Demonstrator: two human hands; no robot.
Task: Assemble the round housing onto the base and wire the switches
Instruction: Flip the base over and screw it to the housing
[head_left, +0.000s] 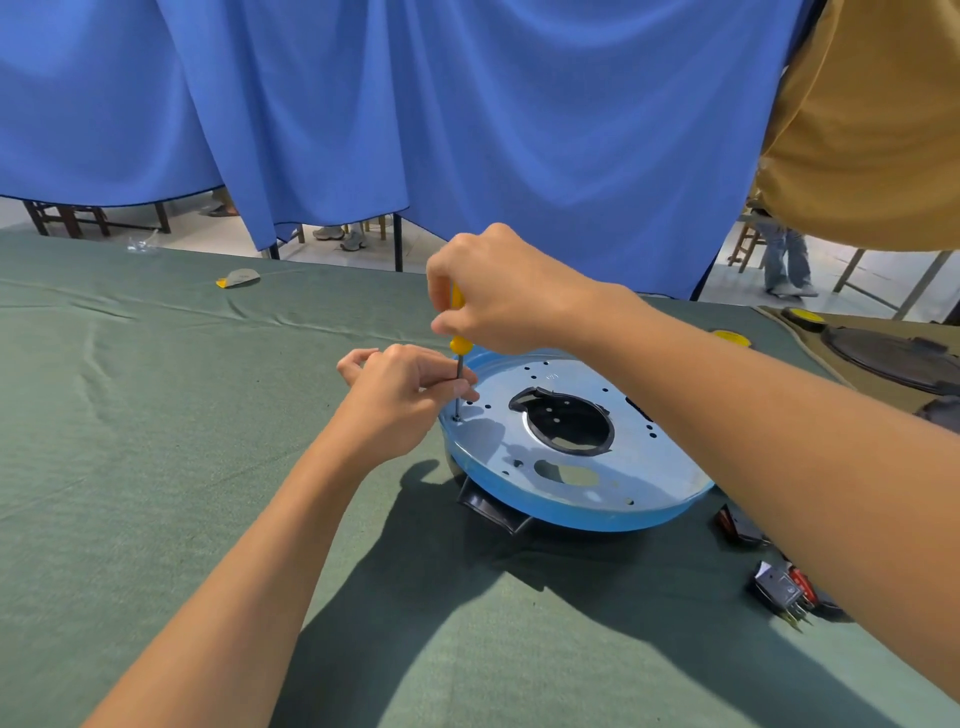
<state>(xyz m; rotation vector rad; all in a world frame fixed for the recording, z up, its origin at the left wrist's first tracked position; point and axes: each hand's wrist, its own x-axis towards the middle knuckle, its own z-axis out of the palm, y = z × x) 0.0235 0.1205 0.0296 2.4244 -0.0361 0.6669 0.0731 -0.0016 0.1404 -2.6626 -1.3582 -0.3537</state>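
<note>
Right hand (511, 291) grips screwdriver (458, 344) upright, tip on round housing (649, 467).

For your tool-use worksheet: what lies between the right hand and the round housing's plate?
Head view: the screwdriver, its metal shaft running from the right hand down to the round housing, near its rim; the left hand pinches the shaft.

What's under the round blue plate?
A black base shows below the plate's near rim, with a tab sticking out. More black plastic shows through the centre hole. The rest of the base is hidden by the plate itself.
</note>
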